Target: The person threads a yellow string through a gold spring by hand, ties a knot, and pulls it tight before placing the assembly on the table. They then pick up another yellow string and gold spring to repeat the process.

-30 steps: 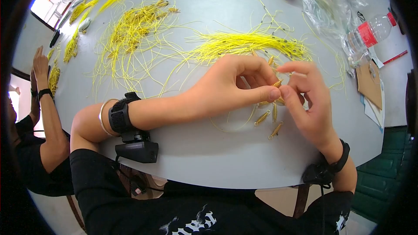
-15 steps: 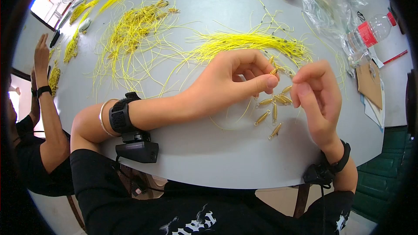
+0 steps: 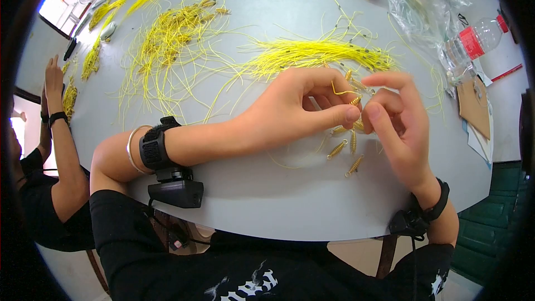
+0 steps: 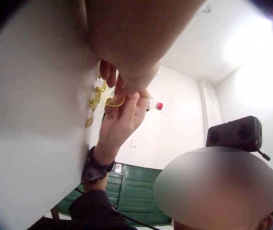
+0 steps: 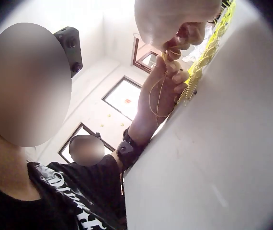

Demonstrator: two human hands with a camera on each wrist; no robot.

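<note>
My left hand [image 3: 312, 97] pinches a small gold coil spring [image 3: 355, 101] between thumb and forefinger, above the table. From the spring a thin yellow line [image 3: 336, 90] curves up over the left forefinger; it loops below the fingers in the right wrist view. Close at the spring's right end, my right hand [image 3: 401, 128] pinches the line with thumb and a curled finger, its forefinger stretched out above. The pinch itself is largely hidden by the fingertips. Several more gold springs [image 3: 337, 149] lie on the table under and in front of both hands.
Behind the hands lies a bundle of yellow lines [image 3: 323, 56] with dark beads. A tangled yellow heap [image 3: 173, 36] is farther left. At the right are a plastic bottle [image 3: 473, 44], a clear bag [image 3: 421, 5] and cardboard [image 3: 473, 108]. Another person's arm [image 3: 67, 145] rests at the left edge.
My right hand drew away to the right from the spring, then came back beside it. The left hand rose slightly and lowered again, still gripping the spring. The yellow line now arcs above the left fingers.
</note>
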